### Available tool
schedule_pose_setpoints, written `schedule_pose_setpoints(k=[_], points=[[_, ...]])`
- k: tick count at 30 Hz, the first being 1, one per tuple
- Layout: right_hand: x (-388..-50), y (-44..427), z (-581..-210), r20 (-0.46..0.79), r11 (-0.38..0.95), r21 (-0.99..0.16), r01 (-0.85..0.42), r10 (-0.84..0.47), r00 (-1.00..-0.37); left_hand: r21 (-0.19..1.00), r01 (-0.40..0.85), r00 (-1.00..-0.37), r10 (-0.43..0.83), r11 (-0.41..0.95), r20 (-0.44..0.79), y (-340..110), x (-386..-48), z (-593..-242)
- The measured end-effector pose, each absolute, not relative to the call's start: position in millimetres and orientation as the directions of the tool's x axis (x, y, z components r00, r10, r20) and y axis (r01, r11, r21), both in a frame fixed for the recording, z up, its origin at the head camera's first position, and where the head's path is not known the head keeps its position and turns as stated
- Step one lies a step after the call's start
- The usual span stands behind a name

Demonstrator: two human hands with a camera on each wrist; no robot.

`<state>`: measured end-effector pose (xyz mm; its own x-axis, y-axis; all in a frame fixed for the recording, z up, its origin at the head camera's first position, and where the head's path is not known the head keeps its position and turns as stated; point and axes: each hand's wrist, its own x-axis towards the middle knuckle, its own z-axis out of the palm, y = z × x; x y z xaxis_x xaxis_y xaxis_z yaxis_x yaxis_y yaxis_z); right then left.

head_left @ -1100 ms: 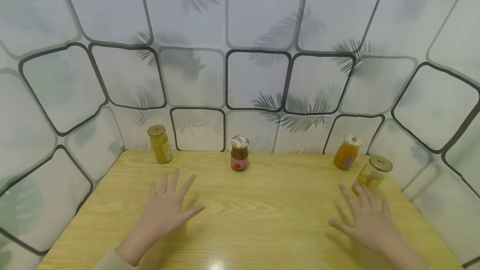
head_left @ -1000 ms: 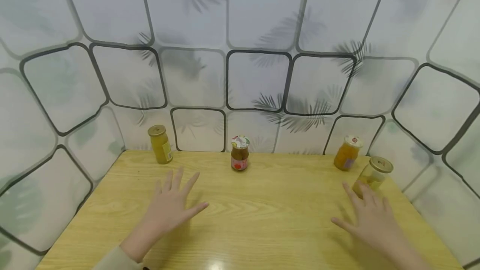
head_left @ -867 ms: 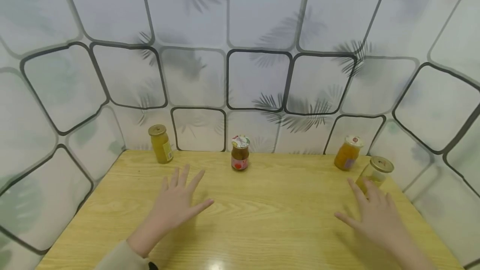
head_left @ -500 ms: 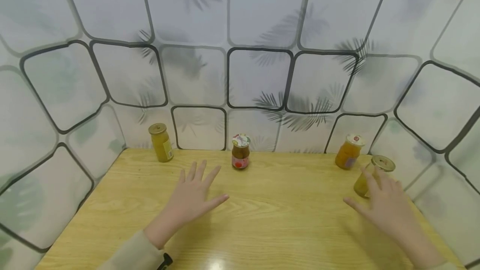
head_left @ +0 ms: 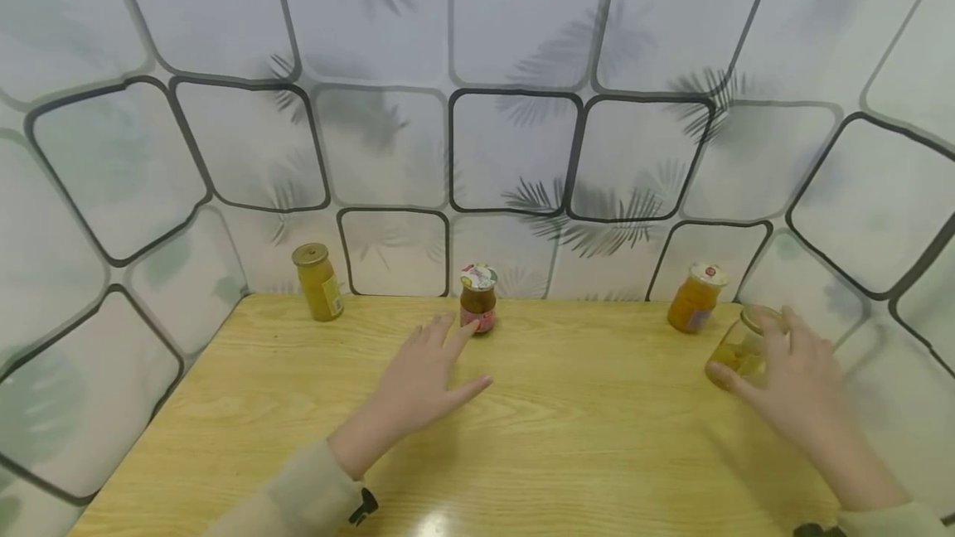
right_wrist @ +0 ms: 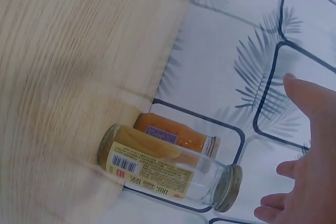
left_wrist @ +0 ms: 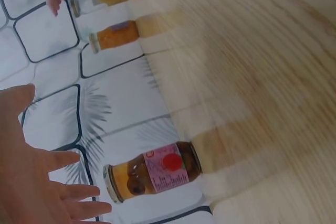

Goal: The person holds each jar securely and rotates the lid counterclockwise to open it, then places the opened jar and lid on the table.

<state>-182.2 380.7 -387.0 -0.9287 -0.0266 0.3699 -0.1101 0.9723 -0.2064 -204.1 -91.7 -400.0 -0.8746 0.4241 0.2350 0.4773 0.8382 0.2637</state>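
Left hand has moved right and forward since about a second ago, from below the yellow jar to the small brown jar with pink label. Right hand is farther forward too, now up at lid level of the part-filled jar. More of the left sleeve shows; right cuff has come into frame. All four jars keep their places, upright on the wooden surface.

Left hand: fingers extended, thumb spread wide, nothing held. Fingertips overlap the brown jar in the head view, but the left wrist view shows a gap beside its lid. Right hand: fingers lightly bent, thumb apart, holding nothing; right wrist view shows space between it and the part-filled jar's gold lid. Orange jar stands just behind that one, yellow jar far left, well apart.
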Motion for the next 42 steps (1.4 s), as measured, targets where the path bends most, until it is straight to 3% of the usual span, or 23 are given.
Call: schedule_pose_setpoints(k=[4, 16, 31, 42], points=[[-185.8, 388.7, -385.4, 0.377, 0.974, -0.208, -0.092, -0.007, -0.926, 0.282, 0.528, -0.842, 0.448, 0.801, 0.302, -83.2, -202.8, -399.0], [-189.9, 401.6, -385.4, 0.377, 0.971, -0.238, -0.019, 0.074, -0.923, 0.287, 0.591, -0.801, 0.505, 0.754, 0.322, -64.8, -204.2, -402.4], [-200.6, 421.0, -393.2, 0.380, 0.947, -0.320, 0.034, 0.161, -0.911, 0.280, 0.607, -0.791, 0.530, 0.744, 0.306, -55.1, -206.6, -403.1], [-205.4, 425.0, -399.4, 0.269, 0.899, -0.425, 0.109, 0.241, -0.933, 0.271, 0.605, -0.794, 0.540, 0.749, 0.281, -50.8, -207.5, -404.6]])
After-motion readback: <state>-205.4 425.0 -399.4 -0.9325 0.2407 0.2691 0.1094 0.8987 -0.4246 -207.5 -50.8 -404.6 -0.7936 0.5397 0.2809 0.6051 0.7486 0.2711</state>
